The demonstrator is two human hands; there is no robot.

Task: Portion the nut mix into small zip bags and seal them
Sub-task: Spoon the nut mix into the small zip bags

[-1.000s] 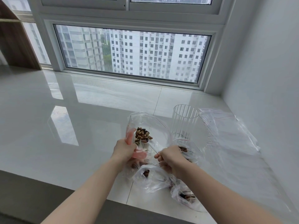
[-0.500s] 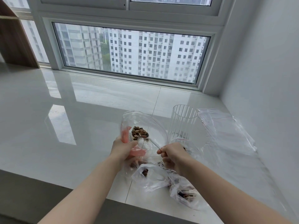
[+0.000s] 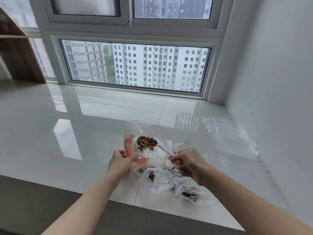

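Head camera gives me the left hand pinching the pink zip edge of the big clear bag, holding its mouth wide above the white desk, with the nut mix heaped inside. I see the right hand curled round the white spoon, whose bowl sits in the nuts. Two small bags with a few nuts lie on the desk just below the hands, a ribbed glass stands behind, and flat clear bags lie to its right.
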